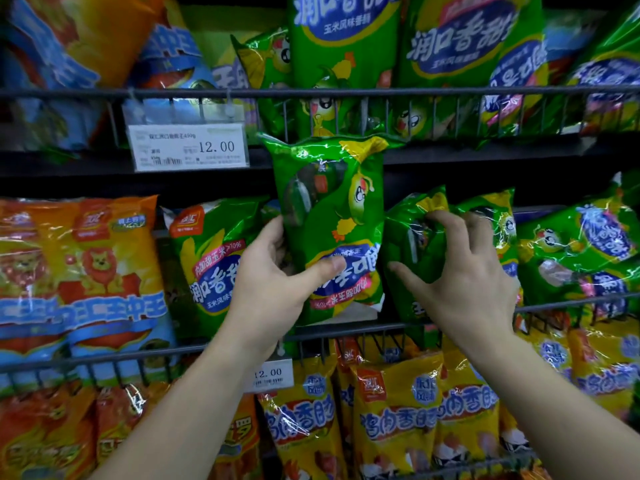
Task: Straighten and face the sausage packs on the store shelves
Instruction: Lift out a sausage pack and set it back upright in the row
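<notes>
A green sausage pack [332,216] is upside down in front of the middle shelf; my left hand [277,271] grips its lower left edge, thumb across the blue label. My right hand [460,271] grips another green pack [412,244] standing just to the right on the same shelf, fingers curled over its top and thumb spread against its front. More green packs [575,251] lean to the right, and one upright green pack [207,268] stands to the left.
Orange and blue lion packs [79,278] fill the left of the middle shelf. Yellow packs [391,417] sit on the lower shelf behind a wire rail [346,332]. Large green packs [464,46] stand on the upper shelf above a price tag [188,147].
</notes>
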Tool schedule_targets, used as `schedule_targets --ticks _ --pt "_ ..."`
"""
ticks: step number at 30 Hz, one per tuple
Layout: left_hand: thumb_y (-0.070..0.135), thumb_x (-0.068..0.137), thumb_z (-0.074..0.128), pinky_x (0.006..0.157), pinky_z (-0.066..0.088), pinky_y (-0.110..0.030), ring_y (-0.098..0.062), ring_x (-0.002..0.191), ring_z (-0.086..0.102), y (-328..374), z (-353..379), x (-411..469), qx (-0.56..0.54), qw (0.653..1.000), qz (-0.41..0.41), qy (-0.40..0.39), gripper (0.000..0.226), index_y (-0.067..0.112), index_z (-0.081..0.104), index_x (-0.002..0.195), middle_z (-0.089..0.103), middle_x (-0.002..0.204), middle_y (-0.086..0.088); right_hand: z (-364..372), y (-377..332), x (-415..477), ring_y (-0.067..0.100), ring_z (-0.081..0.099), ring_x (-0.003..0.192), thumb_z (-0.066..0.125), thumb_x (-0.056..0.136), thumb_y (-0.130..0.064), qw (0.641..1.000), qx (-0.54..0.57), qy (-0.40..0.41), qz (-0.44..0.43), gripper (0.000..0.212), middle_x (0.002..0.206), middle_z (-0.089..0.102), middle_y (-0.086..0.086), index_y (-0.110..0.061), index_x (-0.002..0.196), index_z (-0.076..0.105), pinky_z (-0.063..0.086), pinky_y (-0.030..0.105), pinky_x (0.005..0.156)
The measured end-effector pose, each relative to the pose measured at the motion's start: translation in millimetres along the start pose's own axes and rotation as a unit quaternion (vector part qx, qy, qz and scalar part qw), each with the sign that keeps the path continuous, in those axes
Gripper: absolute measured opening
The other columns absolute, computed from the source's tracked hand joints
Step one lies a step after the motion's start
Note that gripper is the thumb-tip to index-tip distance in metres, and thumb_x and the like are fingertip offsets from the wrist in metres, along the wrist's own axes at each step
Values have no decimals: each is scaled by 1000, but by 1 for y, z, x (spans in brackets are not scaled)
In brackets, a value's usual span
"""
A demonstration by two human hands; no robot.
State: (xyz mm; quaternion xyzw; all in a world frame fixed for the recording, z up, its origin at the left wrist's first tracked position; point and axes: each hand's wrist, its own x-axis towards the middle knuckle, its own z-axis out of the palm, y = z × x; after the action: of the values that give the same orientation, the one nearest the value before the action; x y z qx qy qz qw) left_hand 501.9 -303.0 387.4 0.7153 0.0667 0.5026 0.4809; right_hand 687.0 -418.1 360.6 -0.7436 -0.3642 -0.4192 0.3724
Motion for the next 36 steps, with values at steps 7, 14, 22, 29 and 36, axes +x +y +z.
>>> schedule_targets --ticks 7,14,22,29,36 --pt "30 57 82 91 54 -29 -1 106 65 10 4 1 41 998 -3 52 61 37 57 113 70 109 18 -9 8 6 35 41 120 65 82 -53 993 85 47 -61 62 130 45 17 -14 130 57 52 47 76" --pt "11 68 89 96 54 -36 -4 115 61 27 -1 -5 159 986 32 32 75 32 52 130 64 123 13 -47 -13 15 34 50 116 68 84 -27 949 253 120 -145 60 127 49 18 3 133 49 46 46 96" --pt "23 69 87 85 36 3 29 109 43 58 4 -14 335 935 92 -62 93 27 37 147 50 119 27 -79 -33 20 37 36 133 75 75 -46 944 119 63 -300 71 139 48 20 -12 135 56 32 60 109" --pt "20 67 88 93 44 -13 10 111 51 69 14 -15 422 891 98 -137 115 29 14 155 53 123 24 -101 -41 16 32 52 125 78 62 -52 944 -59 -43 -322 78 121 64 10 -9 126 61 15 60 118" --pt "58 89 57 94 45 -33 -18 124 56 27 -14 -9 444 873 57 -192 48 19 61 117 63 104 11 -107 -60 13 19 60 103 59 81 -60 915 -89 -251 -303 72 111 59 -9 -22 138 38 38 33 70"
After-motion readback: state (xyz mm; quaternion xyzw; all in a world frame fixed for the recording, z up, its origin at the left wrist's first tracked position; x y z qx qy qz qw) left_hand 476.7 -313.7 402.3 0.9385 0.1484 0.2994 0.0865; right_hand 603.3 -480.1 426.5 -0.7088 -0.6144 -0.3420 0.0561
